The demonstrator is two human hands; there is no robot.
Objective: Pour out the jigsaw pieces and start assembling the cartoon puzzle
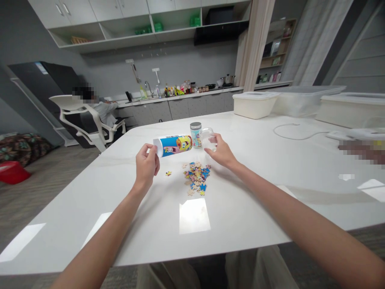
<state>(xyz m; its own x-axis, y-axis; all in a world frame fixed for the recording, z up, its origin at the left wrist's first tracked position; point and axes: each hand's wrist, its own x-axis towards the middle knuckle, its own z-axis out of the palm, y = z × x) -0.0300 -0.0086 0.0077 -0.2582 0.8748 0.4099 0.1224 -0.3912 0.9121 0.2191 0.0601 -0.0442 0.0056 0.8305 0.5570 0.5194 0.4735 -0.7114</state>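
Heap of puzzle pieces on the worktop; one loose piece just left of it. Left hand pinches the left end of a cartoon sheet, far side of the heap. Right hand curled around a clear jar, right of the sheet. Silver-lidded jar upright, slightly farther. White bin far right.

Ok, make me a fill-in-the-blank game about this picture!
The left hand holds a cartoon picture with a ____ background.
The clear container is in the ____ hand.
The heap on the table is puzzle ____.
The bin at the left edge is ____.

Missing words: blue; right; pieces; red.
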